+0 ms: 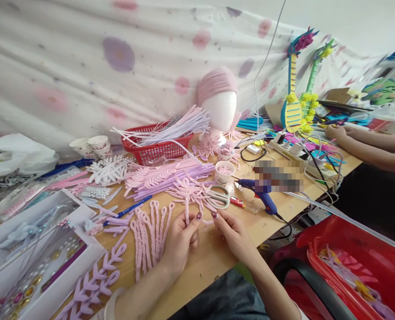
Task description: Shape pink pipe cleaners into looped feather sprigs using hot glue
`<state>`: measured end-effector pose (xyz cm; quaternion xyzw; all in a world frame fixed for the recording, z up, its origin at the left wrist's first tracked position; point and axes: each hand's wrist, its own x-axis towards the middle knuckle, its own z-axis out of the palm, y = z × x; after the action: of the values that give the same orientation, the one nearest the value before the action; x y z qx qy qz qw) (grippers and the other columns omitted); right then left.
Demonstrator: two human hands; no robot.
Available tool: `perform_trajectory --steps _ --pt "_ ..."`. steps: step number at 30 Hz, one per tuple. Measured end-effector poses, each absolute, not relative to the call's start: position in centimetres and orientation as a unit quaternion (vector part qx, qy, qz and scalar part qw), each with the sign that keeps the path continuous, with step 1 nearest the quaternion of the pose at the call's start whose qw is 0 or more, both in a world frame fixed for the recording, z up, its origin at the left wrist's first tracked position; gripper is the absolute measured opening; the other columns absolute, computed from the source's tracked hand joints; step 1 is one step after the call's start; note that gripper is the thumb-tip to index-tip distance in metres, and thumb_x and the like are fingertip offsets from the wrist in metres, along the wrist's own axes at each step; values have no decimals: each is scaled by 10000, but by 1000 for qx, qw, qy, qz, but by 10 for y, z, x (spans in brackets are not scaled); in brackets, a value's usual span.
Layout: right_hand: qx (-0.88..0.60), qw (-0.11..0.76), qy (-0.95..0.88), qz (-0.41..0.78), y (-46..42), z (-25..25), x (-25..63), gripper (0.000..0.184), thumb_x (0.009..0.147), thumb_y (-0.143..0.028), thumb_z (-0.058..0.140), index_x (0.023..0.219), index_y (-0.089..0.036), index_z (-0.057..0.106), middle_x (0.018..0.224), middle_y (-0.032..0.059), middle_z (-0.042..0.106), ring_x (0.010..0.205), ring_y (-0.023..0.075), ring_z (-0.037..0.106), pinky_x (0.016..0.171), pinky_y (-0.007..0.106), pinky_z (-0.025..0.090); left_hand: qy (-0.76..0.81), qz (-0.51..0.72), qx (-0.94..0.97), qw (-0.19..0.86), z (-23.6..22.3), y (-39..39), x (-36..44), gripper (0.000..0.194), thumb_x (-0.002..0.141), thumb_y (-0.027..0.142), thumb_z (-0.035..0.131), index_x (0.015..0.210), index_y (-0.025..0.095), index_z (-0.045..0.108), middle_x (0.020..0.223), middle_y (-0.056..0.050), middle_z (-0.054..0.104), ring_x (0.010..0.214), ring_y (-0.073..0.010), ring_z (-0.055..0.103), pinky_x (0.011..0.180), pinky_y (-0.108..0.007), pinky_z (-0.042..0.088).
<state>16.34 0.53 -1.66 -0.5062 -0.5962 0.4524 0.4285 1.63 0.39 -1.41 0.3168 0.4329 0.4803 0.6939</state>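
Observation:
My left hand is closed on a twisted pink pipe cleaner, whose looped top stands up above my fist. My right hand pinches the end of a thin pink strand that spans the small gap between the hands; whether it is part of the same piece I cannot tell. Left of my left hand lies a row of twisted pink pipe cleaners with looped tops. Just beyond my hands are pink flower-like pieces, scissors with pale handles, and a blue glue gun.
A red basket of pipe cleaners stands behind, near a white foam head. White boxes with beads sit left, a paper cup ahead, power strips right. Another person's arms reach in. A red bag hangs lower right.

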Motion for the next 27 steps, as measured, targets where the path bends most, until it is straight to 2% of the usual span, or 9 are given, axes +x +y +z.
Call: perform_trajectory --steps 8,21,27 --pt "-501 435 -572 482 3 -18 165 459 890 -577 456 616 -213 398 562 -51 334 522 112 306 496 257 263 435 448 367 690 -14 0 19 458 647 576 746 762 180 547 411 130 289 388 -46 223 395 -194 217" --pt "-499 492 -564 437 2 -18 161 420 841 -574 556 672 -190 540 583 -35 417 555 119 387 536 252 354 449 471 353 672 -23 2 19 473 662 597 730 727 182 512 421 129 287 391 -40 213 400 -202 174" --pt "-493 507 -518 481 2 -15 159 390 772 -572 645 738 -185 615 577 -18 531 503 118 473 517 259 421 454 487 341 664 -24 2 19 464 651 576 748 726 181 515 419 131 296 377 -38 233 394 -193 187"
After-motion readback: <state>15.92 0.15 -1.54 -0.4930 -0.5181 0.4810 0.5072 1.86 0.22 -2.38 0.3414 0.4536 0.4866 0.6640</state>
